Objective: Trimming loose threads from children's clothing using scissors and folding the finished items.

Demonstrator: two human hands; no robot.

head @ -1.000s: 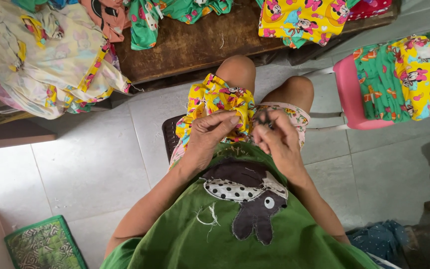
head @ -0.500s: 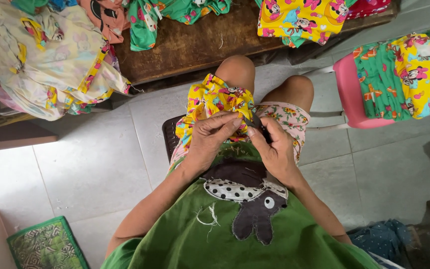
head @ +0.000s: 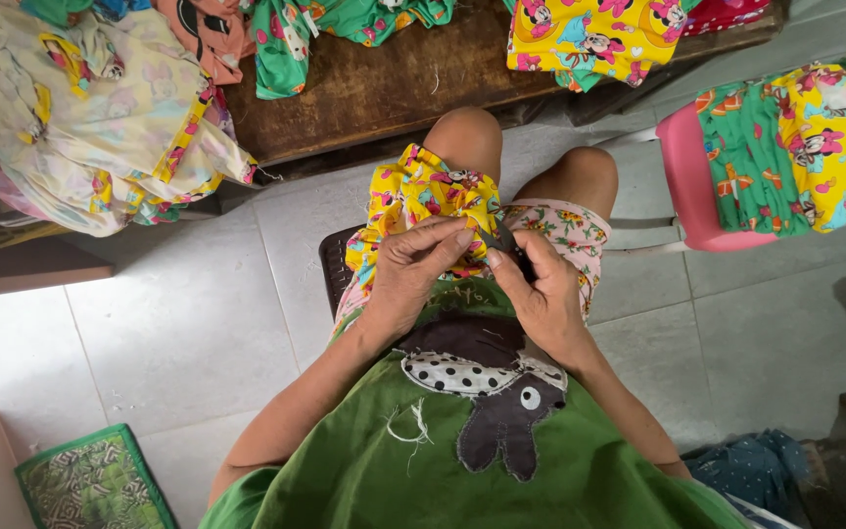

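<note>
At frame centre, the left hand (head: 411, 272) pinches the yellow cloth (head: 423, 196) lying on the lap, fingers closed on its edge. The right hand (head: 539, 294) grips a small dark tool (head: 503, 239), perhaps snips, touching the cloth. A wooden worktop (head: 384, 83) with clothes fills the top; a pink stool (head: 689, 186) stands at right.

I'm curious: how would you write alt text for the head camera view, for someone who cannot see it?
Seen from above, a seated person's left hand and right hand pinch a yellow printed garment on their lap, the right hand also holding a small dark tool. More bright clothes lie on a wooden bench and pink stool on the tiled floor.
</note>
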